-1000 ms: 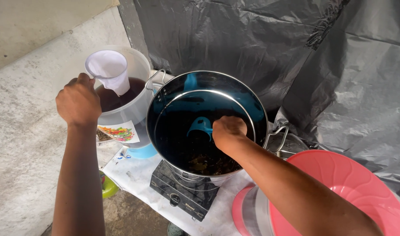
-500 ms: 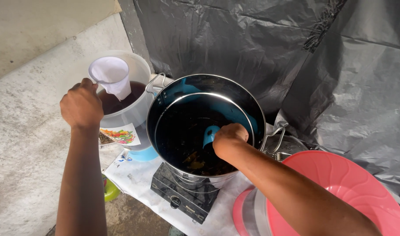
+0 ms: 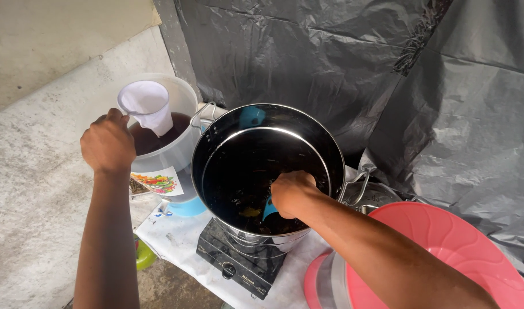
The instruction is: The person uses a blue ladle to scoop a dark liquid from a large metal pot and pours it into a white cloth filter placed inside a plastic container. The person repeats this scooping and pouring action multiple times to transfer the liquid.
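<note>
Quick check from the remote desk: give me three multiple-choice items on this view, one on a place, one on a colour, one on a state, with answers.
1. Where is the right hand?
A. Inside the steel pot
B. On the pink lid
C. On the stove

2. What colour is the scoop in that hand?
A. Red
B. Blue
C. Yellow

3. How is the cloth strainer placed?
A. Flat on the table
C. Inside the pot
B. Held by the left hand over the jug

Answers: 1 A, hand sits below the pot rim; 2 B, blue shows under the fingers; 3 B, it hangs above the jug's dark liquid.
</note>
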